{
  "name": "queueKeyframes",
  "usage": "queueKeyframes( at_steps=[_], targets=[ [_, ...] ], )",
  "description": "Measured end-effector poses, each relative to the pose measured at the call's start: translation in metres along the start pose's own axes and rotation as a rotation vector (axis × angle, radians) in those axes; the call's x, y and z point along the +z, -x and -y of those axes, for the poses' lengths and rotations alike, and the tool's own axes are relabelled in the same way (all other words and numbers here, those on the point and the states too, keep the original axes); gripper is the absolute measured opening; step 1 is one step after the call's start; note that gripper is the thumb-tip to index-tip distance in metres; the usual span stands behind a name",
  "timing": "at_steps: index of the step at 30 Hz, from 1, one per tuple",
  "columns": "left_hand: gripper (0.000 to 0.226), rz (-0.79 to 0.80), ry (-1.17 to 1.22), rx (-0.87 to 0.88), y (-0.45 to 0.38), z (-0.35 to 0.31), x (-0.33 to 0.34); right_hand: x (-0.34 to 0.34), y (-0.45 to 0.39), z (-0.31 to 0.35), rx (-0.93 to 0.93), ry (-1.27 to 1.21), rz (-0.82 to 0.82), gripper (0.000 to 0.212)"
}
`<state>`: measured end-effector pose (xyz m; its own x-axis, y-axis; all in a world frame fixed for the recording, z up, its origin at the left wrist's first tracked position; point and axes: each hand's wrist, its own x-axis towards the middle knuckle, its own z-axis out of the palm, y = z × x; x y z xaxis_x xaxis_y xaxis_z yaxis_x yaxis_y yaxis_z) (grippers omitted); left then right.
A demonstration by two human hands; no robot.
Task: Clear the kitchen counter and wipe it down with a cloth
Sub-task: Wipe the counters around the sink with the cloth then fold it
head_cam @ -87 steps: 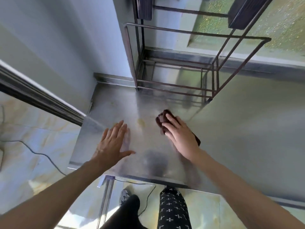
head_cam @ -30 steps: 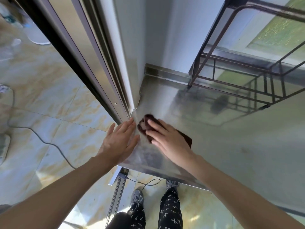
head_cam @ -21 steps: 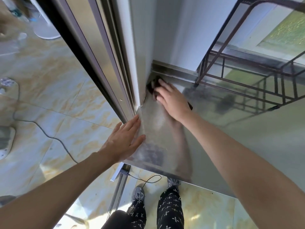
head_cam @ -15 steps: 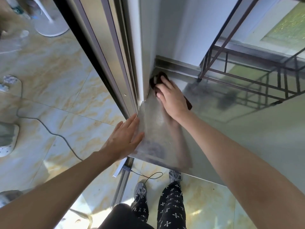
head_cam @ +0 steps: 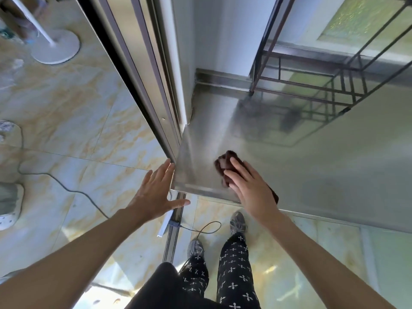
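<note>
A dark brown cloth (head_cam: 225, 166) lies on the stainless steel counter (head_cam: 312, 166) near its front left corner. My right hand (head_cam: 249, 186) presses flat on the cloth and covers most of it; a corner pokes out at the wrist side. My left hand (head_cam: 156, 192) hovers with its fingers spread just off the counter's left edge, holding nothing, its fingertips near the corner.
A dark metal wire rack (head_cam: 323, 85) stands at the back of the counter. A sliding door frame (head_cam: 142, 74) runs along the left side. On the tiled floor lie a cable (head_cam: 66, 188) and a white fan base (head_cam: 55, 49). My feet stand below the counter edge.
My right hand has pulled the cloth from the back left corner to the front edge of the counter. My left hand has slid off the counter's left edge.
</note>
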<state>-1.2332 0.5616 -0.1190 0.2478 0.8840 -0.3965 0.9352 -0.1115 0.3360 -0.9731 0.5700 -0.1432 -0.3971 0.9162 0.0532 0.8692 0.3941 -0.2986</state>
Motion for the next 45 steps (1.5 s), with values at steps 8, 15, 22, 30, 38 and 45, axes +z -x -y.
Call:
queueKeyframes(
  at_steps=[8, 15, 22, 30, 38, 45],
  targets=[
    [0.106, -0.016, -0.039, 0.015, 0.008, -0.012, 0.000, 0.000, 0.016, 0.005, 0.670, -0.038, -0.212, 0.030],
    [0.104, -0.019, -0.073, -0.061, 0.018, -0.002, 0.007, 0.036, -0.036, 0.109, 0.282, -0.075, -0.079, 0.042],
    [0.104, 0.004, -0.103, -0.067, 0.019, -0.006, 0.003, 0.035, -0.010, 0.100, 0.115, -0.049, -0.014, 0.041],
    [0.092, -0.006, -0.134, 0.204, -0.015, -0.065, -0.001, 0.014, 0.043, 0.022, 0.273, 0.013, -0.117, 0.029],
    [0.093, 0.074, -0.228, 0.372, -0.064, -0.149, 0.017, -0.021, 0.083, -0.060, 0.511, 0.083, -0.131, 0.040],
    [0.075, 0.155, -0.260, 0.450, -0.090, -0.251, 0.021, -0.052, 0.125, -0.131, 0.658, 0.121, -0.070, 0.051]
  ],
)
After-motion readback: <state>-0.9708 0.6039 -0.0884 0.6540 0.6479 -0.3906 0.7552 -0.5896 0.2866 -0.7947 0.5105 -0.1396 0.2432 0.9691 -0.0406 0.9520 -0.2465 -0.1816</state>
